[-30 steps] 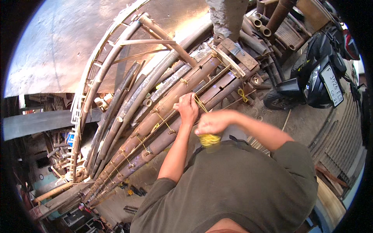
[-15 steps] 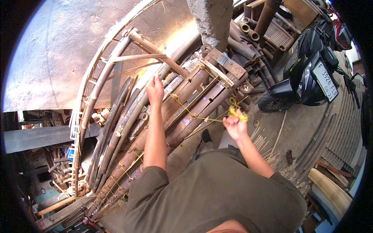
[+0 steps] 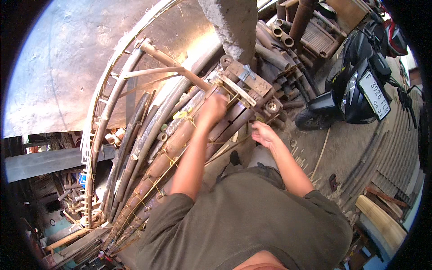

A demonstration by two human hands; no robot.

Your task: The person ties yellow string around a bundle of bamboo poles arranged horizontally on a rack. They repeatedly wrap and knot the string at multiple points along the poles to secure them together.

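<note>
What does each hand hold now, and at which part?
The left hand presses on the bamboo poles near their upper end. Whether the right hand pinches the thin yellow string cannot be told.

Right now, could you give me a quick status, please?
Left hand on the bamboo bundle. Right hand open beside it. Concrete post close behind.

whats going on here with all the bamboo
A person is working over a bundle of bamboo poles tied with thin yellow cord. The left hand rests on top of the poles near a wooden block. The right hand is beside the pole ends, fingers curled; whether it holds the cord is unclear. A motorbike is parked to the right.
</note>
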